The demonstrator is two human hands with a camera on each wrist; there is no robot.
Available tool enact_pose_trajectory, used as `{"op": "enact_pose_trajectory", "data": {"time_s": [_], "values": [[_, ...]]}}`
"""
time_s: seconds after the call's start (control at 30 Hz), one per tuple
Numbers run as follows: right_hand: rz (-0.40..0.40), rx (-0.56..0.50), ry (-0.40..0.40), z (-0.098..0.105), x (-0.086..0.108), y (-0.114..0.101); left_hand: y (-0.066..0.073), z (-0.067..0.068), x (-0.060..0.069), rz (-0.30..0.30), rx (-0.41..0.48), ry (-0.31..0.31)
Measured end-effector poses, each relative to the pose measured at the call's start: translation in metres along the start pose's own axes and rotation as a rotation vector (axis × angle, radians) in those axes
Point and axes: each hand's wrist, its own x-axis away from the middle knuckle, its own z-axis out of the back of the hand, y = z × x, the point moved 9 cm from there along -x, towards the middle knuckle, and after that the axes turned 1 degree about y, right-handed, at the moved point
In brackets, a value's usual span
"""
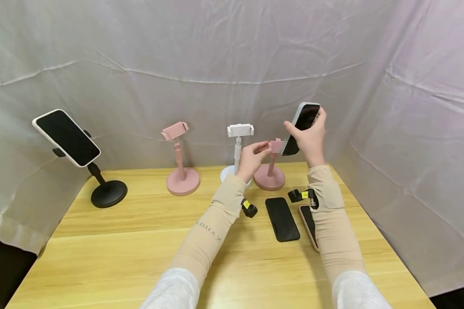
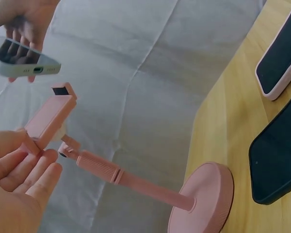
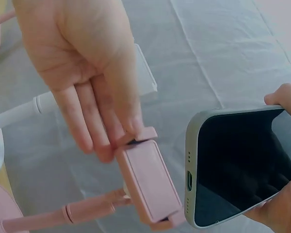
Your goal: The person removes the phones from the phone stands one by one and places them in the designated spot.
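My left hand [image 1: 251,159] pinches one end of the clamp [image 3: 150,180] on the right-hand pink phone stand [image 1: 270,178]. The thumb lies on the clamp's end piece, with fingertips behind it, as the right wrist view shows. In my right hand [image 1: 311,139] is a smartphone [image 1: 306,118] in a pale blue-green case, gripped by its long edges and tilted. Its dark screen faces me. The phone's port end [image 2: 36,70] is close to the clamp's free end; in the left wrist view a gap shows between them.
A white phone stand [image 1: 238,152] and another pink stand [image 1: 179,163] are left of my hands. At far left a black stand [image 1: 109,193] holds a white-cased phone [image 1: 67,137]. A black phone [image 1: 282,219] and a pink-cased phone [image 1: 308,221] lie on the wooden table [image 1: 120,257].
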Motion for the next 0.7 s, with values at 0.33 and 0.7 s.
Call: {"op": "enact_pose_trajectory", "data": {"time_s": [0.33, 0.7], "values": [[0.001, -0.002, 0.000, 0.024, 0.012, 0.005, -0.002, 0.013, 0.014, 0.031, 0.037, -0.030], [-0.008, 0.103, 0.029, 0.051, 0.026, 0.024, -0.002, 0.040, 0.035, 0.046, 0.143, -0.006]]}}
